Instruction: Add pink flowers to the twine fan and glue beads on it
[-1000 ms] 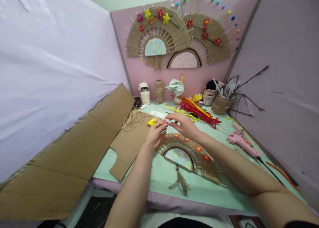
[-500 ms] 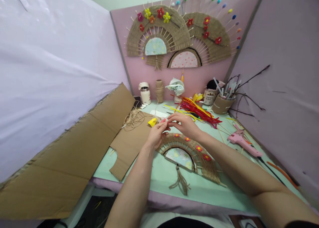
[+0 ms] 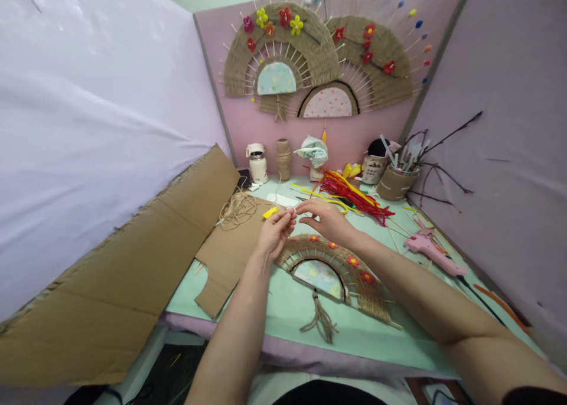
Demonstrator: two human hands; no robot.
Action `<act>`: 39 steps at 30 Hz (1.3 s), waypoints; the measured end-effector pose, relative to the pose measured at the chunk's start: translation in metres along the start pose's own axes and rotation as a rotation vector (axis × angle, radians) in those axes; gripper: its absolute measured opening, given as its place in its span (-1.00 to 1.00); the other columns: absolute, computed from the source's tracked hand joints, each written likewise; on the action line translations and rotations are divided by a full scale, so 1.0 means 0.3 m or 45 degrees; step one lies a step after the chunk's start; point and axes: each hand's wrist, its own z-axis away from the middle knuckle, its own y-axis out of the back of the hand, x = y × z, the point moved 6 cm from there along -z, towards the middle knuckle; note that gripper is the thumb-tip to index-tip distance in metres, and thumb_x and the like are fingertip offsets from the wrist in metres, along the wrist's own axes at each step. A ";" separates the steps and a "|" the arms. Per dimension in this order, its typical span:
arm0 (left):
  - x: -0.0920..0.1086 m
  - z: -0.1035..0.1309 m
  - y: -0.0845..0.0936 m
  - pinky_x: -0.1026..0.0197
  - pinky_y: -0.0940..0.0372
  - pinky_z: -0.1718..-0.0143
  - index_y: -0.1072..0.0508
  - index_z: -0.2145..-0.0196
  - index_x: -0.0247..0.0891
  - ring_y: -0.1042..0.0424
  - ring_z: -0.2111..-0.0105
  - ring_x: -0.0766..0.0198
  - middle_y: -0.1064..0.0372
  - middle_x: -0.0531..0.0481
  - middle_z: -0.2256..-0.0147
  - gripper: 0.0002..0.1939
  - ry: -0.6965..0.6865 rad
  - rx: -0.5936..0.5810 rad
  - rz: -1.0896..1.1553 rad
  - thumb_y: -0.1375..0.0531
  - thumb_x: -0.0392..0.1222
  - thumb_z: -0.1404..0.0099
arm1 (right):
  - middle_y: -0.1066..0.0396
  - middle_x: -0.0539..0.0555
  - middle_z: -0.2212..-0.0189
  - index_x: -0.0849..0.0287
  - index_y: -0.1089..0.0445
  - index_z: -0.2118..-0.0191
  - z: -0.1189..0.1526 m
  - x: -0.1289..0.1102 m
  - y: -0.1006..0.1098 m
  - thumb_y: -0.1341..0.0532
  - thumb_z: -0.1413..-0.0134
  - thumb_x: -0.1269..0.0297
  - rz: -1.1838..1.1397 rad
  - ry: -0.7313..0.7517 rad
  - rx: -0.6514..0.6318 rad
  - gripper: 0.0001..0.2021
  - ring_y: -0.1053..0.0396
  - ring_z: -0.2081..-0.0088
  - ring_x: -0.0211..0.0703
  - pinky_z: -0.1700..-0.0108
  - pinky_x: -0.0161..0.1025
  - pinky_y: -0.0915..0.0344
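Observation:
My left hand (image 3: 278, 231) is closed in a pinch above the table, with a small pale pinkish bit at its fingertips, too small to name. Just to its right, my right hand (image 3: 326, 221) has its fingers reaching toward that pinch, thumb apart from forefinger, with nothing visible between them. Below both hands lies a woven twine fan (image 3: 374, 296) with red flowers along its band, a patterned fabric half-circle (image 3: 319, 278) and a twine tassel (image 3: 325, 322). A yellow piece (image 3: 270, 212) shows beside my left fingers.
Cardboard (image 3: 228, 245) and loose twine (image 3: 238, 210) lie to the left. Red and yellow pipe cleaners (image 3: 354, 198) are behind my right hand. A pink glue gun (image 3: 434, 254) rests at the right, near a pot (image 3: 394, 183) holding sticks and branches. Finished fans (image 3: 239, 68) hang at the back.
My right fingers have come slightly away from my left fingertips. My left hand has turned and shifted a little left, covering more of the small piece and the yellow piece.

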 end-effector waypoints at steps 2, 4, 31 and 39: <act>0.014 -0.007 0.007 0.37 -0.31 0.30 -0.54 0.28 -0.32 -0.42 0.40 0.44 -0.48 -0.03 0.35 -0.65 -0.076 0.005 0.022 -0.43 -0.18 0.07 | -0.51 0.10 0.22 0.12 -0.48 0.24 -0.001 0.002 0.007 -0.21 -0.13 0.40 -0.011 -0.015 0.013 -0.89 -0.43 0.17 -0.10 0.15 -0.14 -0.35; 0.017 -0.010 0.005 0.33 -0.31 0.26 -0.53 0.23 -0.33 -0.44 0.37 0.41 -0.49 -0.05 0.33 -0.64 -0.120 -0.008 -0.029 -0.41 -0.19 0.03 | -0.51 0.11 0.23 0.13 -0.47 0.25 -0.002 0.007 0.010 -0.20 -0.14 0.39 -0.019 -0.033 0.026 -0.89 -0.44 0.18 -0.10 0.16 -0.15 -0.35; 0.014 0.014 -0.029 0.24 -0.31 0.28 -0.43 0.22 -0.28 -0.47 0.42 0.32 -0.49 -0.01 0.43 -0.51 -0.141 0.000 -0.198 -0.45 -0.12 0.12 | -0.48 0.12 0.27 0.14 -0.49 0.24 0.003 0.009 0.000 -0.18 -0.18 0.31 0.060 0.034 0.016 -0.87 -0.40 0.22 -0.12 0.17 -0.18 -0.31; -0.021 0.022 -0.061 0.23 -0.34 0.20 -0.43 0.17 -0.26 -0.43 0.32 0.33 -0.44 -0.08 0.27 -0.52 0.089 -0.052 0.358 -0.13 0.22 -0.21 | -0.48 0.11 0.27 0.12 -0.49 0.26 0.011 -0.026 -0.021 -0.17 -0.19 0.34 0.081 0.053 0.102 -0.87 -0.37 0.19 -0.11 0.09 -0.11 -0.28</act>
